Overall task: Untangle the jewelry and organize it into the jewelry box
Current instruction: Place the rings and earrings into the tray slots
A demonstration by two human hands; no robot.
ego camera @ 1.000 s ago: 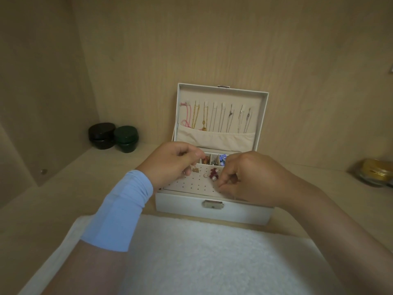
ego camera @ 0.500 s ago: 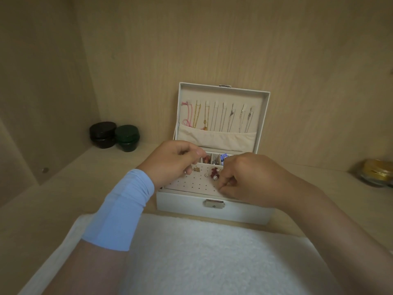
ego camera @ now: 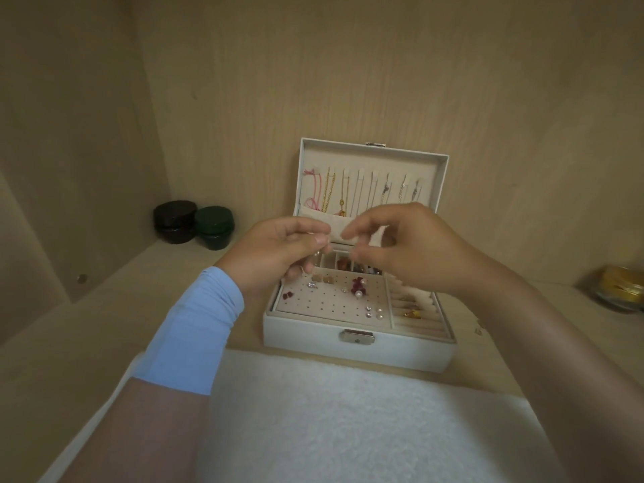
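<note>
The white jewelry box (ego camera: 359, 353) stands open at the middle of the shelf. Several necklaces (ego camera: 329, 193) hang inside its lid. Its perforated earring panel (ego camera: 327, 303) carries several studs and a red earring with pearls (ego camera: 358, 286). Both hands hover just above the box's rear compartments, fingertips nearly meeting. My left hand (ego camera: 285, 252), with a blue sleeve at the wrist, pinches a small pearl earring (ego camera: 317, 253) between thumb and forefinger. My right hand (ego camera: 397, 245) has curled fingers, with thumb and forefinger close together. Anything between them is too small to see.
A white towel (ego camera: 348, 420) lies in front of the box. A black jar (ego camera: 174, 221) and a green jar (ego camera: 213, 226) sit in the back left corner. A glass dish with gold contents (ego camera: 623, 291) sits at the far right. A tiny piece (ego camera: 478, 330) lies right of the box.
Both hands have lifted off the earring panel and now hover above the back of the box. The panel and ring rolls, hidden before, are now visible.
</note>
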